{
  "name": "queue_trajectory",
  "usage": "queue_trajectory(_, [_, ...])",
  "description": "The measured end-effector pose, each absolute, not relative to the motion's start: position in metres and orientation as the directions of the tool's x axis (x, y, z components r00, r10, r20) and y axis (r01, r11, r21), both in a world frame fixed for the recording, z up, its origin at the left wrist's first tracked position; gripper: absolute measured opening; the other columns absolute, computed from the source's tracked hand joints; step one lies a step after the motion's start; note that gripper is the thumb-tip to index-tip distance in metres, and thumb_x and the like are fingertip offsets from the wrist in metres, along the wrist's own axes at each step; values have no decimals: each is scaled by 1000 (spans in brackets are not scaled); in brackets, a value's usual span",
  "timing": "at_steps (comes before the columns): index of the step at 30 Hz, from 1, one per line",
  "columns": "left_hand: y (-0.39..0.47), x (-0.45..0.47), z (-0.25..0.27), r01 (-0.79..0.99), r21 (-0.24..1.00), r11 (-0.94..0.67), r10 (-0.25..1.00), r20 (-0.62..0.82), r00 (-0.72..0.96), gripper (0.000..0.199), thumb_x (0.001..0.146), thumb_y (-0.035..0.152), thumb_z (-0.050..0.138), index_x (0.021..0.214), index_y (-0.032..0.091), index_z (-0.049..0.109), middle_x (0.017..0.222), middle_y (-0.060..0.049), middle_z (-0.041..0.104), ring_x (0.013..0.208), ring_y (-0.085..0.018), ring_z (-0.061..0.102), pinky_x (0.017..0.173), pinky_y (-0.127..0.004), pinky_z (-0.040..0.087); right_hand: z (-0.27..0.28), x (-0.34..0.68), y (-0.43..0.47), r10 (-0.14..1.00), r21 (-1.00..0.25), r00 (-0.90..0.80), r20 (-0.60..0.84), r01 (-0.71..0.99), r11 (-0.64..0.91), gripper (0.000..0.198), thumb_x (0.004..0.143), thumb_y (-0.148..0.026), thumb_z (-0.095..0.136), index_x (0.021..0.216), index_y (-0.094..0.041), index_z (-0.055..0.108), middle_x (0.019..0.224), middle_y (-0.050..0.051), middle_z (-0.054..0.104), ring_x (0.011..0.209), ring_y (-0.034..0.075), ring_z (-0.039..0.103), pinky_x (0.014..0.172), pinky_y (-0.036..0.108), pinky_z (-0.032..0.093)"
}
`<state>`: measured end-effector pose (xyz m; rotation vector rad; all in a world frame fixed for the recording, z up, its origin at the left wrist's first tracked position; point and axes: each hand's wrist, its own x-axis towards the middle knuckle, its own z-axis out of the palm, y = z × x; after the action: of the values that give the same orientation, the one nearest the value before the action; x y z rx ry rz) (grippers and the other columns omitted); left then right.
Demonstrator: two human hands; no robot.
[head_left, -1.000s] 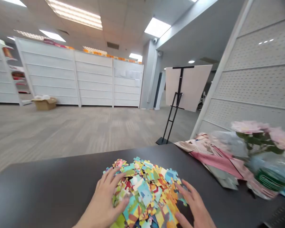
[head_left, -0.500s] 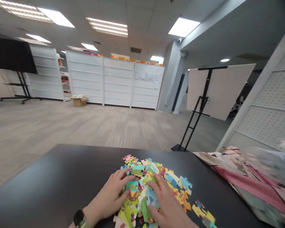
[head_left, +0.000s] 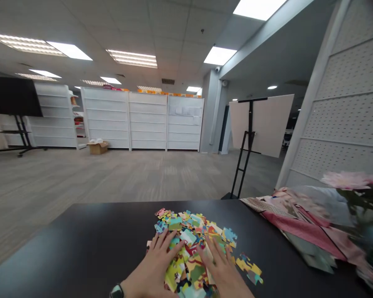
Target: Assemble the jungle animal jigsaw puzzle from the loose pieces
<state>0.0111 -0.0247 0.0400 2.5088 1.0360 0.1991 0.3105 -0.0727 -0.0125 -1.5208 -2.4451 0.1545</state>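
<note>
A loose heap of colourful jigsaw puzzle pieces lies on the dark table. My left hand rests on the heap's left side, fingers spread and pointing forward. On the right side, my right hand lies over more pieces with its fingers apart. Pieces show in the gap between both hands, and those under the palms are hidden. A few joined-looking yellow and blue pieces sit apart, right of my right hand. A watch is on my left wrist.
Folded pink and grey fabric covers the table's right side, with pink flowers beside it. Beyond the table stand a black easel with a board, a white pegboard panel, white shelves and a cardboard box.
Both hands have shifted over the pile and spread flatter on it. The pieces under and between them have been rearranged. The head view has tilted up and turned slightly right.
</note>
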Motion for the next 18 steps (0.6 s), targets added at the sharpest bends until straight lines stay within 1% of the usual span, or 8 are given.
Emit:
queue_trajectory(2, [-23, 19, 40, 612, 430, -664, 683, 13, 731, 123, 63, 89, 74, 162, 40, 20, 172, -8, 10, 154, -52, -1, 119, -80, 4, -24, 308, -66, 862, -182, -468, 196, 846, 501, 84, 89, -35, 72, 160, -45, 29, 168, 8, 26, 149, 51, 30, 111, 80, 28])
queue_trajectory(4, [-14, 22, 43, 583, 429, -690, 662, 50, 748, 126, 59, 89, 76, 162, 42, 20, 173, -6, 10, 154, -53, -1, 120, -79, 3, -30, 313, -60, 841, -156, -505, 197, 830, 535, 82, 89, -31, 71, 159, -47, 31, 166, 5, 32, 147, 48, 35, 113, 77, 32])
queue_trajectory(7, [17, 21, 52, 602, 420, -679, 697, 112, 709, 114, 65, 89, 73, 159, 46, 26, 173, -3, 12, 155, -50, 2, 122, -75, 6, -22, 331, -59, 874, -150, -480, 77, 861, 486, 70, 90, -38, 70, 155, -42, 44, 162, 6, 41, 146, 48, 39, 113, 76, 33])
queue_trajectory(8, [31, 20, 53, 625, 420, -659, 725, 131, 676, 107, 70, 89, 70, 158, 45, 30, 172, -5, 14, 155, -49, 3, 123, -74, 7, -16, 338, -61, 889, -155, -457, 37, 876, 456, 66, 90, -42, 70, 153, -39, 49, 161, 7, 43, 146, 48, 39, 113, 76, 33])
queue_trajectory(10, [60, 18, 52, 669, 433, -604, 779, 142, 611, 94, 79, 88, 59, 156, 37, 40, 170, -11, 21, 155, -50, 6, 120, -76, 9, -2, 350, -67, 916, -171, -400, 32, 901, 399, 61, 94, -49, 64, 151, -33, 53, 161, 10, 43, 147, 46, 39, 116, 75, 28])
queue_trajectory(13, [87, 16, 43, 684, 470, -557, 808, 115, 578, 84, 86, 85, 52, 150, 31, 51, 163, -17, 37, 152, -51, 20, 117, -80, 12, 20, 360, -76, 946, -203, -307, 103, 925, 322, 59, 101, -53, 50, 156, -32, 47, 163, 10, 41, 151, 39, 36, 122, 71, 19])
queue_trajectory(16, [89, 10, 35, 629, 511, -586, 772, 115, 625, 72, 89, 81, 54, 142, 32, 59, 155, -11, 50, 150, -43, 32, 122, -74, 11, 35, 358, -77, 971, -261, -229, 74, 935, 240, 63, 102, -60, 46, 158, -31, 42, 165, 11, 39, 153, 38, 31, 123, 70, 16])
queue_trajectory(18, [79, 2, 36, 585, 539, -606, 746, 129, 653, 68, 91, 79, 52, 138, 31, 61, 151, -10, 54, 147, -38, 39, 125, -69, 15, 42, 347, -74, 975, -299, -219, 39, 928, 220, 68, 101, -64, 45, 160, -31, 36, 167, 11, 33, 156, 39, 23, 123, 70, 14])
